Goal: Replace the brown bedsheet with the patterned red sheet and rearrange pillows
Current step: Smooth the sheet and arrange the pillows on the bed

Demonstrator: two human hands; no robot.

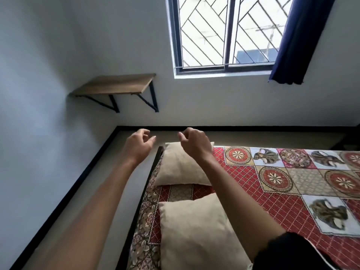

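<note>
I see my left hand [139, 142] raised above the floor strip beside the bed, fingers loosely curled, holding nothing. My right hand [192, 142] hangs level with it and near it, above the far corner of the far pillow [180, 166]; its fingers are loosely bent too, and I see nothing in its grasp. Neither hand touches the bedding. A dark sleeve [298, 252] covers my right upper arm at the bottom edge; my left forearm is bare.

Below my hands, the far pillow, plain beige, lies flat at the head of the bed against the dark bed frame [140, 199]. The near pillow [196, 232], the same beige, lies just below it in my view, with a narrow strip of sheet showing between the two. The patterned red sheet [282, 201] is spread over the mattress, with red lattice, round flower medallions and pale squares, and its floral border runs along the frame's edge under both pillows. I cannot see the brown sheet anywhere in view.

Outward, a wooden shelf [116, 85] on black brackets is fixed to the wall near the corner. A barred window [224, 34] sits above the bed, with a dark blue curtain [303, 41] hanging at its right side. A black skirting line runs along the base of the walls.
</note>
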